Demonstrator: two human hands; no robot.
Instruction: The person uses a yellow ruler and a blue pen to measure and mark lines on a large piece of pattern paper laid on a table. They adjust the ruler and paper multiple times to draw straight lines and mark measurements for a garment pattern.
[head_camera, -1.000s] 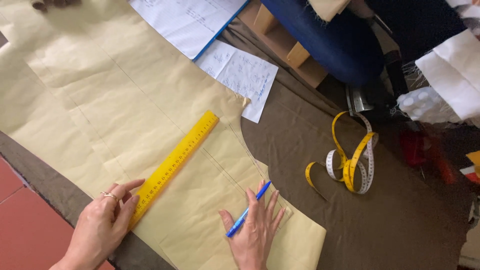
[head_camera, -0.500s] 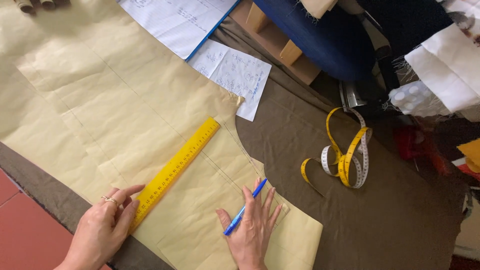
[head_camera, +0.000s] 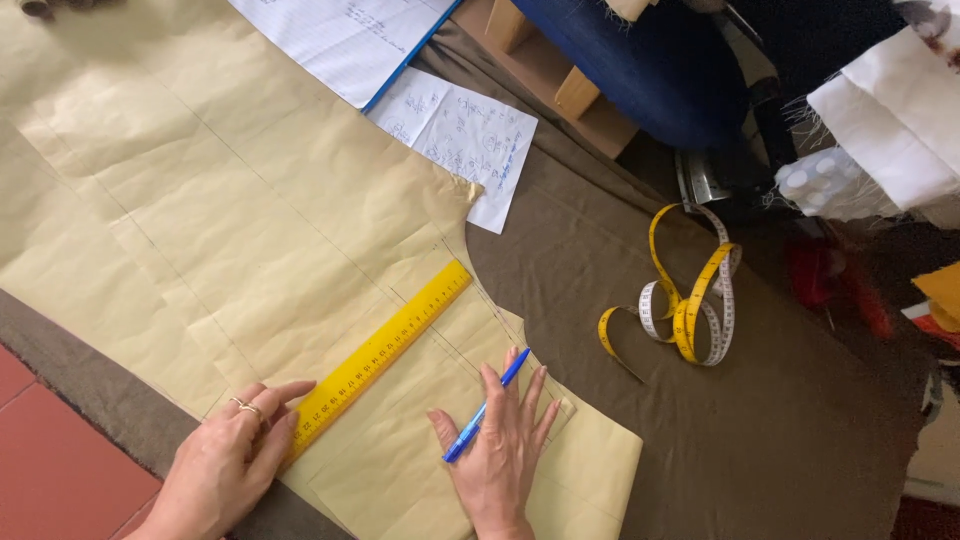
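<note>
Left hand (head_camera: 225, 460): bare, rings on one finger, lying flat and unclenched at the near edge of the work; fingertips press the lower end of the ruler, nothing grasped.

Right hand (head_camera: 500, 440): bare, palm down, fingers spread on the paper; a slim blue plastic ballpoint pen (head_camera: 486, 406) lies slanted under the fingers, pinned loosely between them rather than gripped for writing, its tip pointing away from the person.

Long flat yellow plastic ruler (head_camera: 382, 355): straight-edged, printed scale along one side, lying diagonally on the paper from the left hand's fingertips up toward the paper's curved cut edge.

Large sheet of pale tan pattern paper (head_camera: 200, 200): matte, creased in a grid of old folds, faint pencil lines across it; its right edge is cut in a concave curve (armhole-like in shape), and a folded corner lies just beside the right hand.

Dull olive-brown woven cloth (head_camera: 780, 430): spread flat under the paper, soft and slightly wrinkled.

Red floor tile (head_camera: 50, 460): smooth, showing at the near left corner.

Yellow-and-white flexible tape measure (head_camera: 690, 300): loosely coiled in loops on the cloth, well apart from both hands.

White squared paper slip with handwriting (head_camera: 470, 140): partly tucked under the pattern paper's far edge.

White ruled notebook with blue edge (head_camera: 340, 40): open, farthest back, beside dark blue fabric (head_camera: 650, 60).
</note>
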